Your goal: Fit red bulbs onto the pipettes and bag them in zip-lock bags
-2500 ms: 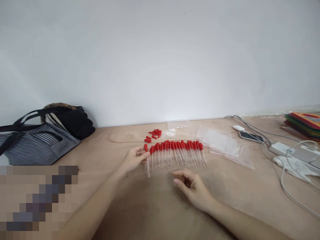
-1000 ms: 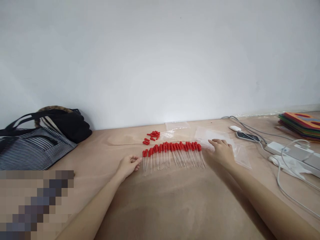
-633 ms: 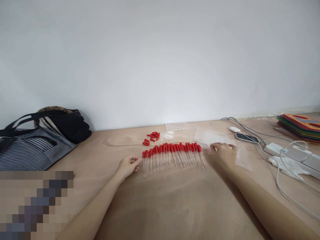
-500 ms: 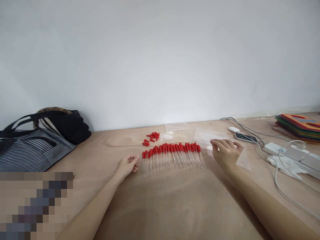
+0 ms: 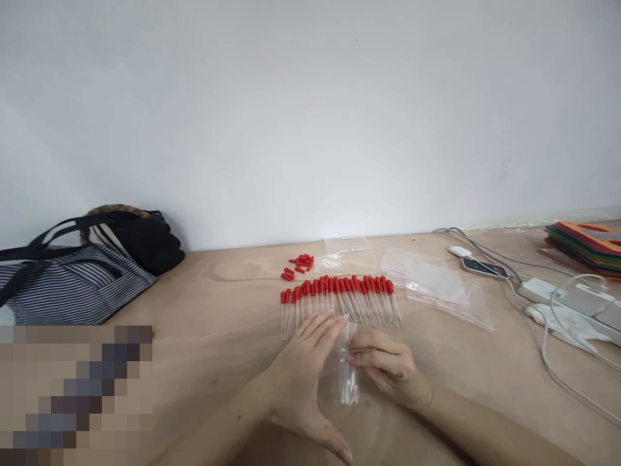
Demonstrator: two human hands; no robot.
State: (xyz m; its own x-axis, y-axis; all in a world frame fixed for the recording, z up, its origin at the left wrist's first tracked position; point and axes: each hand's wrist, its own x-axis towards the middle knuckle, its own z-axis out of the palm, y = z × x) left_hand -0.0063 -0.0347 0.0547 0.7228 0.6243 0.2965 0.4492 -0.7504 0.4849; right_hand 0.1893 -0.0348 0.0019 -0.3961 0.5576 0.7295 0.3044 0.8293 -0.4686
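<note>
My right hand (image 5: 388, 367) pinches the edge of a small clear plastic bag (image 5: 348, 382) in front of me. Beside the bag's left side, my left hand (image 5: 305, 378) is spread, thumb apart from the fingers, with nothing in it. Just beyond both hands lies a row of clear droppers with red bulbs (image 5: 359, 286); my left fingertips hide part of their lower ends. Loose red bulbs (image 5: 303, 261) sit in a small pile behind the row, with thin clear tubes (image 5: 330, 264) to their right.
Flat clear bags (image 5: 436, 281) lie right of the droppers. Farther right are a black device (image 5: 484, 268), a white power strip (image 5: 585, 302) with cables, and a stack of coloured sheets (image 5: 585, 247). A striped bag (image 5: 82, 285) stands at the left by the wall.
Both hands have moved inward and nearer to me. My right hand has come from the flat bags, now with a small clear bag in its fingers. My left hand has opened wide.
</note>
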